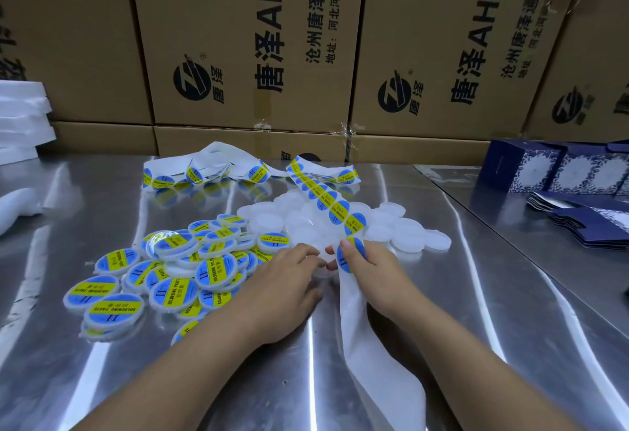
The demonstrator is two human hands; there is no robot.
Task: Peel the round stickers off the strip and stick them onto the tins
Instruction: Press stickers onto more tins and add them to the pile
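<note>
Nearest you, both bare forearms reach forward over the steel counter, converging toward its middle. The spent white backing strip trails from under your right hand back toward the lower edge of view, lying flat on the counter.

Your left hand lies palm down, fingers extended and lightly curled, fingertips on a plain white tin that shows only partly beneath them; whether the grip is closed on that tin cannot be told. Your right hand is turned inward, its grip pinching one round blue-and-yellow sticker at the end of the strip, thumb laid on the sticker's face. The two hands are close together, fingertips nearly meeting.

Left of your left hand sits a loose heap of labelled tins, stickers reading "SOLDERING PASTE", several overlapping. Just beyond your hands lies a pile of unlabelled white tins. The loaded sticker strip rises from your right hand across that pile and runs back to a tangle of strip further off.

At far right stand blue patterned boxes above flattened ones. White foam sheets are stacked at far left. Printed cardboard cartons wall the rear.
</note>
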